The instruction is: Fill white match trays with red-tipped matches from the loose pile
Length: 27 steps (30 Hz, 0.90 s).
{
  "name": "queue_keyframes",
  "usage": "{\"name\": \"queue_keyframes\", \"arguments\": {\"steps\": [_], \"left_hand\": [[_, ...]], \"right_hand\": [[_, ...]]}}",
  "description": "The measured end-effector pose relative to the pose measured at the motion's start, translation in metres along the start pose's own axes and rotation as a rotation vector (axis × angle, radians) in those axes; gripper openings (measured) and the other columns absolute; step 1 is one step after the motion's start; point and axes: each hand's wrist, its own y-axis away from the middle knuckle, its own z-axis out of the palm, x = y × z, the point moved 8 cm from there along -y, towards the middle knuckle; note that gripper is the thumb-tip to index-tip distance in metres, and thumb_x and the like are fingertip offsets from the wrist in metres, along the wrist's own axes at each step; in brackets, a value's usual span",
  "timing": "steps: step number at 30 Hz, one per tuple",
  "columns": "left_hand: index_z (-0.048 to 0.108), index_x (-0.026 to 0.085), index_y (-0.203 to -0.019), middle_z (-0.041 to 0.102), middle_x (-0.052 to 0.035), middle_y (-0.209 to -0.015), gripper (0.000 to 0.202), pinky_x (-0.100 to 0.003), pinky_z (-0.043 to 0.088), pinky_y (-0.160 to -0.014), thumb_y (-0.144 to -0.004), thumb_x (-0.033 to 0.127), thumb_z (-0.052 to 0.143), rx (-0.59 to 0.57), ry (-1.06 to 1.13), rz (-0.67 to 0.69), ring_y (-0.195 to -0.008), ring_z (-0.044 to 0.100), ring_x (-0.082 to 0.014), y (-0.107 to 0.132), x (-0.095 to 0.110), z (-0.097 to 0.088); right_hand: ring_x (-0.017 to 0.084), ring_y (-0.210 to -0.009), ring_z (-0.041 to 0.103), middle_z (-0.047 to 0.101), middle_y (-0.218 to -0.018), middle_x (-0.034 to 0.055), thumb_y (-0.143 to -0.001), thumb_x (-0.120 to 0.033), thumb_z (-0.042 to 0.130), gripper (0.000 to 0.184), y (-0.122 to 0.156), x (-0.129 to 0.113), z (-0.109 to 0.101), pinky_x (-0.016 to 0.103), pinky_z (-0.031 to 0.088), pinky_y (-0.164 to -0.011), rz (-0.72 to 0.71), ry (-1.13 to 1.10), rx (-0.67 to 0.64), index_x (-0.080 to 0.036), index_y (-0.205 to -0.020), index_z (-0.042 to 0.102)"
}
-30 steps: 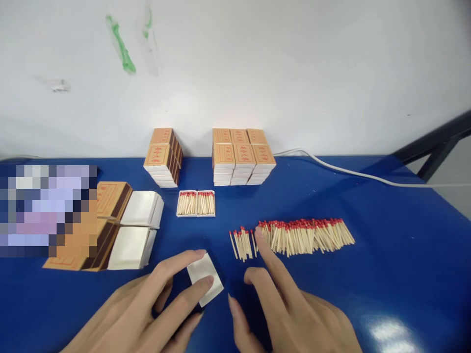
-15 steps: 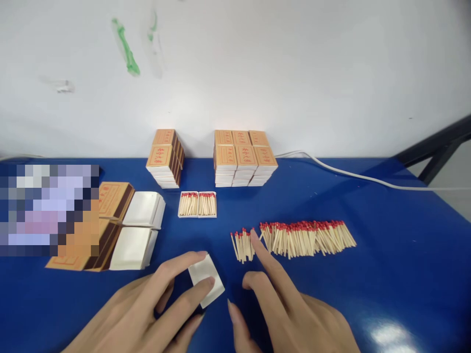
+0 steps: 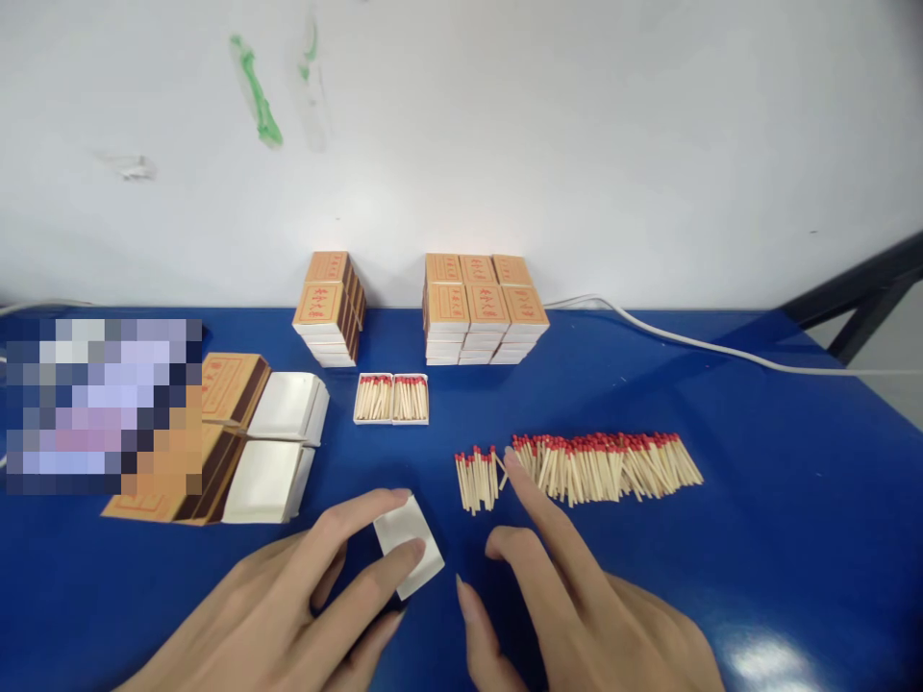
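Observation:
My left hand [image 3: 317, 596] holds a small white matchbox tray [image 3: 401, 525] tilted above the blue table, index and middle fingers over it. With fingers apart, my right hand [image 3: 577, 605] reaches its index fingertip to the left end of a long row of red-headed matches [image 3: 606, 469]. A slanted match lies by that fingertip; whether the finger presses it I cannot tell. Left of the finger is a small group of matches [image 3: 474, 481], separate from the row. Farther back, two trays full of matches [image 3: 373, 398] sit side by side.
Stacked closed matchboxes [image 3: 447, 306] and a narrower matchbox stack [image 3: 324, 306] stand by the wall. At left are empty white trays [image 3: 263, 481], flattened brown sleeves [image 3: 235, 384] and a blurred-out object [image 3: 101, 404]. A white cable [image 3: 692, 341] crosses the back right.
My right index finger has moved slightly right, away from the small group of matches toward the long row. The left hand still holds the tray. The whole view has shifted a little.

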Motion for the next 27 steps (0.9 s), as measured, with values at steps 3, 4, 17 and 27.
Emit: {"name": "queue_keyframes", "arguments": {"steps": [3,4,17,27], "left_hand": [[0.073,0.035,-0.157,0.064,-0.0058,-0.168,0.045,-0.022,0.073,-0.090,-0.125,0.034,0.040,-0.012,-0.090,0.040,-0.086,0.077,-0.0070,-0.0015,0.0036,-0.0004],[0.072,0.035,-0.157,0.064,-0.0064,-0.167,0.045,-0.022,0.073,-0.089,-0.125,0.034,0.041,-0.009,-0.102,0.048,-0.088,0.078,-0.0076,-0.0017,0.0044,-0.0009],[0.071,0.036,-0.158,0.061,-0.0045,-0.171,0.047,-0.024,0.072,-0.091,-0.126,0.032,0.037,-0.051,-0.138,0.036,-0.088,0.077,-0.0074,0.0001,0.0046,0.0016],[0.069,0.033,-0.159,0.059,-0.0068,-0.171,0.046,-0.025,0.072,-0.090,-0.125,0.029,0.038,-0.047,-0.130,0.039,-0.090,0.077,-0.0073,0.0002,0.0054,0.0009]], "right_hand": [[0.012,-0.045,0.068,0.082,-0.147,0.0160,-0.106,-0.028,0.062,0.021,-0.0015,0.0021,-0.0023,0.028,0.053,-0.044,0.003,0.027,0.005,-0.022,-0.094,0.077],[0.012,-0.046,0.068,0.082,-0.148,0.0160,-0.106,-0.028,0.062,0.021,-0.0021,0.0021,-0.0027,0.028,0.053,-0.044,-0.003,0.037,0.006,-0.022,-0.094,0.077],[0.011,-0.048,0.070,0.087,-0.140,0.0111,-0.107,-0.027,0.062,0.021,-0.0028,0.0034,-0.0036,0.027,0.054,-0.046,-0.008,0.007,0.014,-0.023,-0.092,0.076],[0.011,-0.044,0.067,0.086,-0.141,0.0150,-0.107,-0.028,0.061,0.021,-0.0016,0.0011,-0.0015,0.027,0.053,-0.043,-0.001,-0.023,0.006,-0.022,-0.093,0.076]]}}
